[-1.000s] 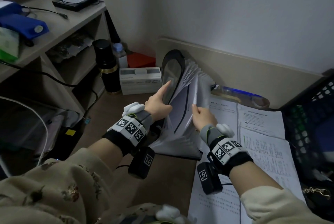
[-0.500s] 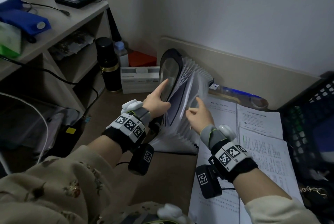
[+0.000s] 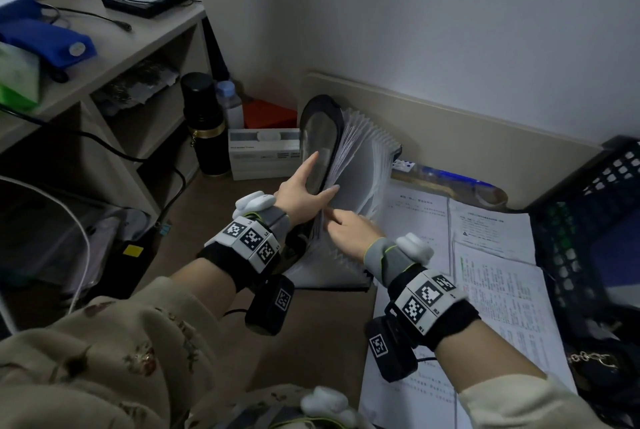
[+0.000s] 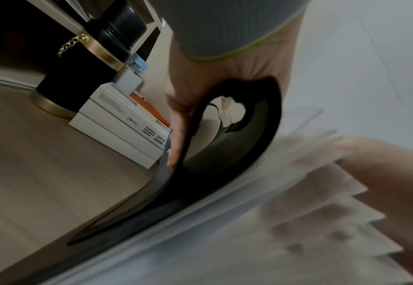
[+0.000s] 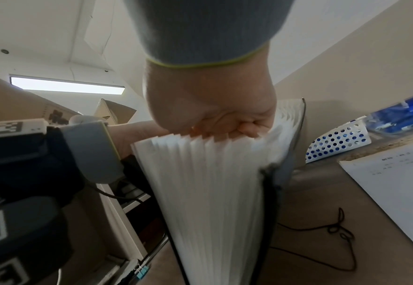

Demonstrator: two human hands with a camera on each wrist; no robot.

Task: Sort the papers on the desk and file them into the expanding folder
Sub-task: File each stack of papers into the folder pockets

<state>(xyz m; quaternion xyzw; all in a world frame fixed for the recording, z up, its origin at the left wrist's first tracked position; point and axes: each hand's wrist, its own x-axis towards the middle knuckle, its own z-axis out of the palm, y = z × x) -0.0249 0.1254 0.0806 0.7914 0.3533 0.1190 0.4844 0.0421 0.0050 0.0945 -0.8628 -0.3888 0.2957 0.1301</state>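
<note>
The expanding folder (image 3: 349, 193) stands fanned open on the table (image 3: 214, 221), left of the loose papers (image 3: 491, 276). The left hand (image 3: 301, 193) grips its black front cover; the right hand (image 3: 349, 231), fingers curled, digs into the white dividers.

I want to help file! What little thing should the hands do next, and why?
Probably spread one pocket wide open. The left hand holds the black front flap of the white accordion-pleated expanding folder, the right hand fingers its dividers, and the printed white paper sheets lie unfiled on the desk beside it.
</note>
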